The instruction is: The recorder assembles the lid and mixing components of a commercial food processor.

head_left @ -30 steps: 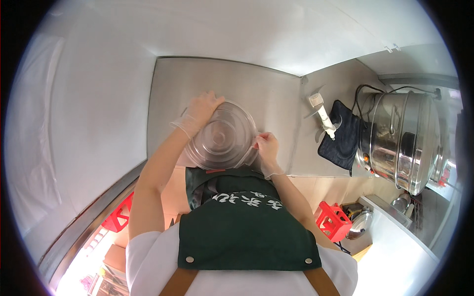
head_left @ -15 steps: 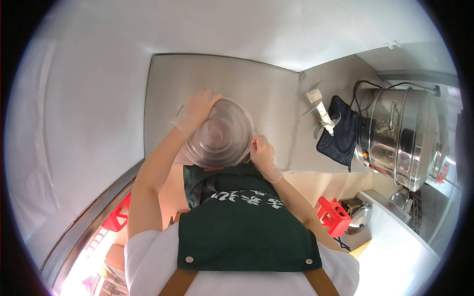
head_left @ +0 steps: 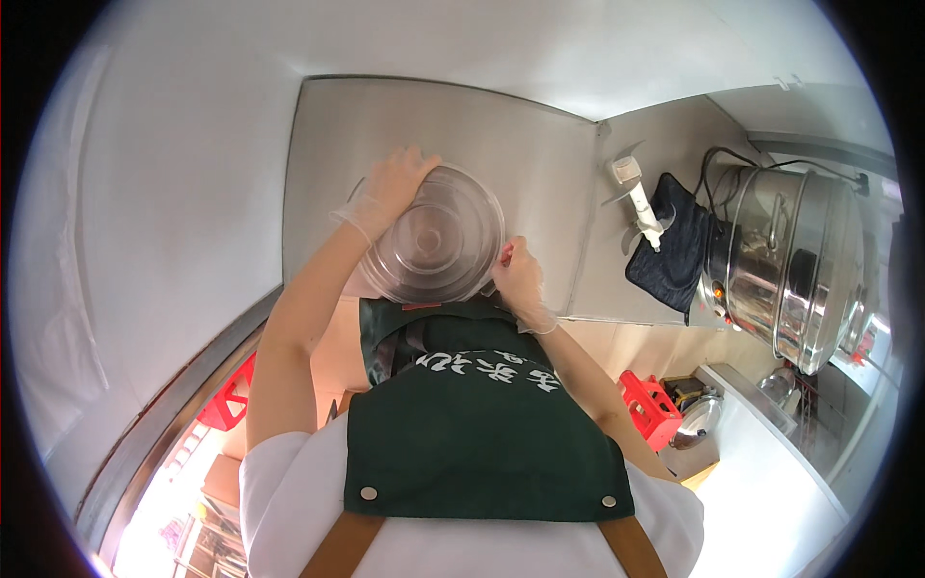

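Observation:
A clear, round plastic bowl-like container (head_left: 429,243) with ring-shaped ridges is right in front of me, over the near edge of the steel counter. My left hand (head_left: 397,188), in a thin clear glove, is wrapped over its far left rim. On the container's right side, my right hand (head_left: 520,281) is gloved too, its fingers curled together close against the rim. What those fingers hold, if anything, is hidden. Part of the container's near edge meets my dark green apron (head_left: 472,424).
On the right of the steel counter (head_left: 366,120), a white shaft with curved metal blades (head_left: 639,207) lies by a folded dark cloth (head_left: 670,255). Beyond stands a large shiny steel drum-shaped appliance (head_left: 756,250) with cables. Red plastic stools (head_left: 650,409) stand below the counter.
The view has shifted a little, so counter and container appear slightly higher. Both hands keep about the same places on and beside the container.

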{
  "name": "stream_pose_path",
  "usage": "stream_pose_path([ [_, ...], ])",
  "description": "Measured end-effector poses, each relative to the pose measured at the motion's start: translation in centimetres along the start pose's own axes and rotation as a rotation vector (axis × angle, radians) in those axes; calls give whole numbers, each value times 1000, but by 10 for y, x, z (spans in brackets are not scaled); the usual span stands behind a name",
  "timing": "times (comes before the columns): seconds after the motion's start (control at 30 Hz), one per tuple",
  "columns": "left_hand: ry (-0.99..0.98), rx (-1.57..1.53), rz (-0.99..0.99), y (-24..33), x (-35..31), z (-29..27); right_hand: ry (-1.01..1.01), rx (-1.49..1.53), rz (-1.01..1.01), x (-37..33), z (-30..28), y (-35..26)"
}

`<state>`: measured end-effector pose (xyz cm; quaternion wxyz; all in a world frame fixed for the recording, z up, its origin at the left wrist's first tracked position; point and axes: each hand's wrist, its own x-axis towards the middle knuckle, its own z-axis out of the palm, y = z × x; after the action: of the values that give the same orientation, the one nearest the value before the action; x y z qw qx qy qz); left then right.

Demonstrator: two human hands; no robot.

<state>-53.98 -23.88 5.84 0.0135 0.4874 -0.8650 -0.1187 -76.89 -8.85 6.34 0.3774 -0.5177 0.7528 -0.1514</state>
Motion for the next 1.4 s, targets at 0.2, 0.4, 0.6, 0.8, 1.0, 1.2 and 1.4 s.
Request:
stream_pose_path([
  [0.2,8,-17,16,1,1,1,75,-436,-460,-4,7,8],
  [0.4,-9,-7,18,-2,-1,5,-31,-506,-679,-7,-12,5],
  [0.6,32,-11,16,-1,0,5,-251,-344,-1131,11,-32,16],
  [0.8,74,-22,5,1,-2,4,-266,-494,-1280,17,-37,20],
  [1.0,39,4,3,-1,0,6,-365,-603,-1293,22,-35,19],
  [1.2,51,14,1,0,1,5,-339,-635,-1257,24,-33,19],
  [1.4,87,5,25,-8,0,10,-316,-627,-1268,23,-32,11],
])
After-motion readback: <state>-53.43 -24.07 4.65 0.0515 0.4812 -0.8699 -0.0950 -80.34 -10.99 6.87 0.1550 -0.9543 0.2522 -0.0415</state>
